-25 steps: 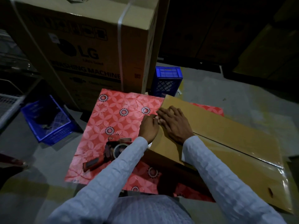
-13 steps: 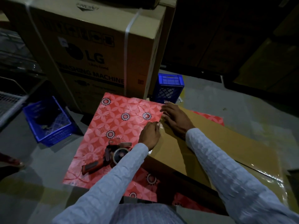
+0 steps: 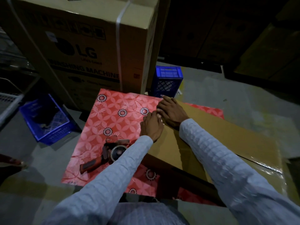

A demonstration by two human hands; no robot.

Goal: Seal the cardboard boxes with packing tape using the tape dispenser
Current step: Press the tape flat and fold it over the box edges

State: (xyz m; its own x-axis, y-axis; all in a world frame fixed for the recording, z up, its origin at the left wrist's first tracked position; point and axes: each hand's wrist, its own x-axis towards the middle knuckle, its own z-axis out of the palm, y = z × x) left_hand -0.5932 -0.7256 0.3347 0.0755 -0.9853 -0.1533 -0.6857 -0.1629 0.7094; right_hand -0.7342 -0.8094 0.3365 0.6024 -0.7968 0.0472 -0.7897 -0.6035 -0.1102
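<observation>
Both hands (image 3: 164,117) on box (image 3: 211,137) (dispenser (image 3: 110,151) idle)

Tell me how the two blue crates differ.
The blue crate at the left sits tilted, its open top facing the camera, with dim contents that cannot be made out. The blue crate by the big box stands straight, showing a latticed side wall, and its inside is hidden. The left one lies apart from the red patterned sheet; the other stands just past its far corner. Both are blue plastic with mesh walls.

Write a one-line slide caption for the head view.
Both hands, left and right, press on the box edge while the dispenser lies unused on the red cloth.
</observation>
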